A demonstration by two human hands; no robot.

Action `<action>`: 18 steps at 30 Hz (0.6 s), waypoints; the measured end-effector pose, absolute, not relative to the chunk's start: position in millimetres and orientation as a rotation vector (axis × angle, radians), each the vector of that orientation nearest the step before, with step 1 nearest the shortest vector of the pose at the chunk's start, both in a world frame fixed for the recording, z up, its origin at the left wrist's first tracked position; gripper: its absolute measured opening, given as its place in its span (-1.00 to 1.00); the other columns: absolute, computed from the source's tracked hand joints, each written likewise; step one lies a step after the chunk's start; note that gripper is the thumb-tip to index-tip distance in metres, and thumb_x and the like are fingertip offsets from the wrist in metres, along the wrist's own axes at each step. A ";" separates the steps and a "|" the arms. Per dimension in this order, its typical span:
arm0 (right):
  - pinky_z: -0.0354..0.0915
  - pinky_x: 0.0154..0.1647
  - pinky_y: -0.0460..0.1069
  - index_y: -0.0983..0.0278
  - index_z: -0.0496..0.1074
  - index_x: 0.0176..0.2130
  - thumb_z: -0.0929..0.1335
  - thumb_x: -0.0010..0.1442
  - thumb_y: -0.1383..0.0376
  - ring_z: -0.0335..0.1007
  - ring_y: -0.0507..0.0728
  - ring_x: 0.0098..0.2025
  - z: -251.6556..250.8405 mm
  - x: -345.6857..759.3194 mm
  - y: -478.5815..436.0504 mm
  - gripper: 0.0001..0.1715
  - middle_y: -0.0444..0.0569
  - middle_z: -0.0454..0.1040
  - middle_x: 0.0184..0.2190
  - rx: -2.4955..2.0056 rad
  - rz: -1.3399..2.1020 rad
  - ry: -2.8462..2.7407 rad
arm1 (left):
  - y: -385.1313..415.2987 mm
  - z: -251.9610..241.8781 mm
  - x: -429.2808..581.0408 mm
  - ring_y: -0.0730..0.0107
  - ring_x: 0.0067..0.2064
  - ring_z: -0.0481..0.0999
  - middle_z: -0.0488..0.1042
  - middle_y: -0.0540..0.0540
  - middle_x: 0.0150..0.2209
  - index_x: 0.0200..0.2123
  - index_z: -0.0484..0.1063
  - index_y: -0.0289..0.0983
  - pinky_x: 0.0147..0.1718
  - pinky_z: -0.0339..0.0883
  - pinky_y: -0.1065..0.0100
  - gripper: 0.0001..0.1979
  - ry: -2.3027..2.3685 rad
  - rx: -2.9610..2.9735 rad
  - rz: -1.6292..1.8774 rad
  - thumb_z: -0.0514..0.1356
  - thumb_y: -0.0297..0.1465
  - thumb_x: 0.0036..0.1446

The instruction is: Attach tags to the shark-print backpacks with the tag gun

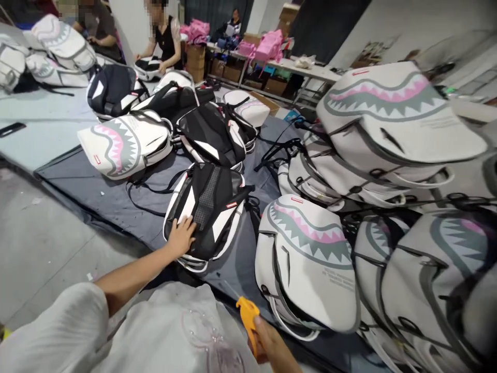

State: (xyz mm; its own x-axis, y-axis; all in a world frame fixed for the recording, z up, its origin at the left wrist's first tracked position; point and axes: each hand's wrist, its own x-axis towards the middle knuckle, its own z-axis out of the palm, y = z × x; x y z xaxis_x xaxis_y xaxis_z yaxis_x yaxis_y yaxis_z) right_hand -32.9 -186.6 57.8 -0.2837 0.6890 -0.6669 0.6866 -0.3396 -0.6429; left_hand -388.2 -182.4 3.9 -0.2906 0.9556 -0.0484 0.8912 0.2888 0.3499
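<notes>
A black and white backpack (215, 217) lies on the dark cloth with its padded back and straps facing up. My left hand (181, 237) rests flat on its lower left part, fingers spread. In my right hand (267, 339), low and close to my body, is an orange tagging gun (249, 317) with a thin needle-like tip pointing up and left. The fingers are wrapped round its handle and partly hidden. Just right of the tool lies a white backpack (310, 259) with a pink and grey shark-mouth print, front side up.
Piled backpacks (388, 119) crowd the right side. Another shark-print backpack (116, 145) and several black-backed ones lie farther up the table. A phone-like black object (12, 129) is at the far left. Co-workers (165, 41) sit across the table; pink bags (269, 45) are behind.
</notes>
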 end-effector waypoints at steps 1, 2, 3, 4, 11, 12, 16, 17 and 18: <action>0.35 -0.53 0.08 0.14 0.44 -0.51 0.08 0.05 -0.36 0.46 0.24 -0.56 66.4 -33.3 -179.7 -0.23 -0.03 0.39 -0.66 -1.868 1.793 -1.800 | -189.3 4.8 -398.8 -0.22 0.42 -0.09 0.00 -0.36 0.41 0.31 0.22 -0.28 0.30 -0.17 -0.30 -0.42 2.399 1.625 0.377 0.12 -0.39 0.21; 0.36 -0.50 0.08 0.15 0.42 -0.51 0.05 0.08 -0.37 0.45 0.23 -0.55 74.5 -36.7 -171.9 -0.20 -0.02 0.40 -0.65 -1.842 1.821 -1.807 | -195.2 6.5 -408.9 -0.25 0.41 -0.05 -0.04 -0.42 0.41 0.34 0.15 -0.33 0.27 -0.06 -0.27 -0.37 2.495 1.536 0.370 0.11 -0.43 0.20; 0.37 -0.46 0.08 0.17 0.41 -0.49 0.04 0.10 -0.37 0.46 0.23 -0.52 81.6 -43.3 -163.4 -0.19 -0.01 0.43 -0.61 -1.796 1.838 -1.836 | -199.7 8.6 -418.1 -0.25 0.39 0.04 -0.02 -0.48 0.39 0.36 0.08 -0.39 0.24 0.06 -0.21 -0.34 2.579 1.435 0.362 0.09 -0.46 0.20; 0.38 -0.42 0.07 0.18 0.41 -0.45 0.05 0.12 -0.36 0.48 0.22 -0.47 87.7 -52.8 -154.5 -0.20 0.00 0.46 -0.56 -1.732 1.844 -1.893 | -202.8 10.6 -425.9 -0.23 0.34 0.17 0.08 -0.52 0.35 0.37 0.04 -0.43 0.19 0.18 -0.13 -0.34 2.639 1.327 0.365 0.06 -0.48 0.21; 0.35 -0.39 0.01 0.22 0.35 -0.24 0.07 0.26 -0.25 0.44 0.15 -0.48 110.6 -152.5 -85.6 -0.32 -0.06 0.48 -0.51 -1.445 1.627 -2.402 | -205.6 14.8 -453.7 0.11 0.17 0.45 0.45 -0.13 0.18 0.28 0.27 -0.14 0.17 0.29 0.16 -0.49 2.355 1.000 1.021 0.08 -0.20 0.29; 0.34 -0.41 0.00 0.23 0.35 -0.23 0.06 0.28 -0.22 0.44 0.14 -0.49 114.8 -167.8 -71.5 -0.33 -0.06 0.48 -0.52 -1.443 1.551 -2.472 | -206.5 13.5 -457.9 0.14 0.11 0.50 0.49 -0.12 0.13 0.24 0.32 -0.14 0.12 0.34 0.19 -0.50 2.236 0.913 1.143 0.10 -0.17 0.28; 0.31 -0.37 -0.03 0.29 0.39 -0.17 0.04 0.35 -0.09 0.44 0.12 -0.52 138.8 -238.3 1.3 -0.37 -0.04 0.50 -0.55 -1.496 1.153 -2.768 | -209.7 5.0 -482.9 0.29 -0.37 0.63 0.63 -0.28 -0.25 -0.02 0.45 -0.37 -0.37 0.49 0.35 -0.45 1.673 0.181 1.428 -0.02 -0.02 0.32; 0.31 -0.33 -0.03 0.31 0.41 -0.14 0.03 0.37 -0.05 0.46 0.12 -0.49 144.6 -257.9 20.5 -0.37 -0.01 0.51 -0.53 -1.532 1.007 -2.807 | -209.7 2.7 -490.2 0.32 -0.43 0.61 0.63 -0.30 -0.31 -0.08 0.44 -0.40 -0.45 0.46 0.39 -0.45 1.571 0.028 1.425 -0.05 -0.02 0.33; 0.30 -0.28 -0.03 0.34 0.42 -0.11 0.02 0.39 -0.02 0.49 0.13 -0.43 149.2 -277.4 38.1 -0.36 0.03 0.53 -0.49 -1.609 0.827 -2.820 | -209.4 0.4 -497.1 0.33 -0.46 0.61 0.63 -0.30 -0.35 -0.12 0.43 -0.41 -0.51 0.44 0.42 -0.46 1.503 -0.084 1.402 -0.05 -0.03 0.34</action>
State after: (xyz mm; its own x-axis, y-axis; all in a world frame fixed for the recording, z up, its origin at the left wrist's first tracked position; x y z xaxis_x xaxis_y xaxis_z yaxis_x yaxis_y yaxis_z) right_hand -277.4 38.1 149.2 -0.5218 0.7486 -0.4091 0.8510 0.4232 -0.3111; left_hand -497.1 -209.4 0.4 -0.4646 0.5587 -0.6870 -0.6465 0.3161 0.6943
